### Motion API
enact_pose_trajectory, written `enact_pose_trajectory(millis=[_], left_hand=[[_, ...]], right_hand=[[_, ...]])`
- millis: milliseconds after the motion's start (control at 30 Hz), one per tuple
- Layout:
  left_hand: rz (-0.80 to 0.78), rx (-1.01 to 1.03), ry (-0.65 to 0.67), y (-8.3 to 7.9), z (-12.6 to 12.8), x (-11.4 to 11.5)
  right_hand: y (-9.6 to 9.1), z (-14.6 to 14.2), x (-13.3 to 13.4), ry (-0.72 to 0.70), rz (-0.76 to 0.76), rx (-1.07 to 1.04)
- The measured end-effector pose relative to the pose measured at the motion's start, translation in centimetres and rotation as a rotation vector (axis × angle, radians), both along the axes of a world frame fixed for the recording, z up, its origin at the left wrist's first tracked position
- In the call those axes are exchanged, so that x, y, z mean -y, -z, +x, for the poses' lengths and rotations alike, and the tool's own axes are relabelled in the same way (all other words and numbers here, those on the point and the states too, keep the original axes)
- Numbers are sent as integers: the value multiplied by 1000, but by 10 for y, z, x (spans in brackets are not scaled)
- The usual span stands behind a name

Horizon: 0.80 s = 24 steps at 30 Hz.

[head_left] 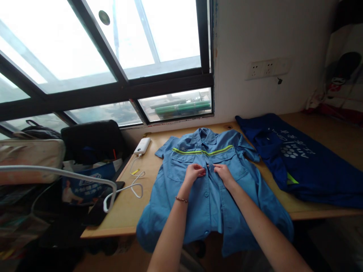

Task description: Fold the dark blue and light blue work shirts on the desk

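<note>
- At the middle of the frame, we see the left hand [195, 173] with thumb and fingertips pinched on the buttoned edge of a light-blue shirt [181, 196].
- Just right of it, we see the right hand [223, 174] pinching the shirt's other front edge between thumb and forefinger, its remaining fingers curled under.
- Both forearms reach up from the bottom edge and lean inward, so we find the hands near each other but apart; a thin bracelet [181, 199] circles the left wrist.
- Below the hands, we make out a button [206, 194] on the placket (the lower front hangs parted there).
- The shirt lies face up across the centre, collar toward the window [170, 81], a yellow stripe [218, 152] over its chest, its hem past the near edge of the wooden table [121, 219].
- At the right, we see a dark-blue garment [312, 173] with white print.
- Left of centre, we notice a white device [142, 146] joined to a white cable [137, 190].
</note>
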<state>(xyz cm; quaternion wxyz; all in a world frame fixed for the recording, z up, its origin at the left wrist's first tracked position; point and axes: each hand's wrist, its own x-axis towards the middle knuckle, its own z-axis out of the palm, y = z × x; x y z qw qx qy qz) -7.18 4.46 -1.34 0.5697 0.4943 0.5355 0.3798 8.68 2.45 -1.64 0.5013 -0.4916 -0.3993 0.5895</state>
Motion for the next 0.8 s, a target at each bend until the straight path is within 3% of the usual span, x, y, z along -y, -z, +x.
enact_pose_trajectory(millis=[67, 167, 300, 533, 667, 800], left_hand=[[-69, 193, 4, -3, -1, 2], [-77, 320, 19, -4, -1, 5], [-32, 336, 22, -4, 0, 6], [-5, 310, 10, -5, 1, 7], [-36, 306, -12, -5, 3, 7], [-67, 228, -62, -5, 9, 8]], right_hand=[[0, 0, 0, 3, -8, -12], [-3, 1, 2, -14, -28, -76], [-7, 0, 5, -36, -38, -121], [-9, -1, 5, -76, -5, -23], [-8, -1, 5, -54, 115, 193], [-10, -9, 16, -13, 439, 672]])
